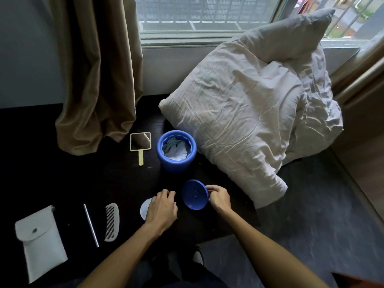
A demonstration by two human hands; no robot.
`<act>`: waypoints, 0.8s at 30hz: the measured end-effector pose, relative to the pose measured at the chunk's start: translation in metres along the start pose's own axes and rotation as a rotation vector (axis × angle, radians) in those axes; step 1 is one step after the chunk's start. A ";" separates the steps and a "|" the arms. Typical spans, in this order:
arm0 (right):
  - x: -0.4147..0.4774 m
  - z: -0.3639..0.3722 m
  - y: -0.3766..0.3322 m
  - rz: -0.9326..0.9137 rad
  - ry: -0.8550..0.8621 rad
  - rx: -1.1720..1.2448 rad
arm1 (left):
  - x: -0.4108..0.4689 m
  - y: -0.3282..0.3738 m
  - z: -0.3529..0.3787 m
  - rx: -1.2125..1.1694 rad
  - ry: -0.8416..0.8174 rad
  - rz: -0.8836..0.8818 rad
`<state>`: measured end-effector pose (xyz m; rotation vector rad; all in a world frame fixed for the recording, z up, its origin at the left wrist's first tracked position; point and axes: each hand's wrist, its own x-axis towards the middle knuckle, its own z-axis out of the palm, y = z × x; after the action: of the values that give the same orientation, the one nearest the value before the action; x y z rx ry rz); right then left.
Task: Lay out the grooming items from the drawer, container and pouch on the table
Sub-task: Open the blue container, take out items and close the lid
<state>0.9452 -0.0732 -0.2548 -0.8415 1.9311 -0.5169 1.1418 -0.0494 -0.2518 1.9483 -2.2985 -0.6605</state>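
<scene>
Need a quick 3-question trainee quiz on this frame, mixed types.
1. Which hand holds the lid?
2. True or false: the container is empty.
3. Which lies nearest the pouch? A) mirror B) rod C) lid

Key:
1. The right hand, pinching its edge.
2. False: cloth sits in the container.
3. B
</scene>
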 end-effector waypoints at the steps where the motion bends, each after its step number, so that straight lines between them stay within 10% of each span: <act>1: 0.000 0.002 -0.001 -0.023 -0.034 0.016 | 0.000 0.000 -0.001 0.011 0.004 -0.002; 16: 0.015 0.032 -0.004 -0.099 -0.203 -0.165 | 0.000 -0.017 -0.006 0.029 -0.009 -0.094; 24: 0.013 -0.007 -0.026 -0.169 0.093 -0.107 | 0.013 -0.018 -0.022 0.009 0.044 -0.078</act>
<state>0.9437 -0.1004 -0.2418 -1.0727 1.9971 -0.5656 1.1626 -0.0700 -0.2412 2.0444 -2.2143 -0.6081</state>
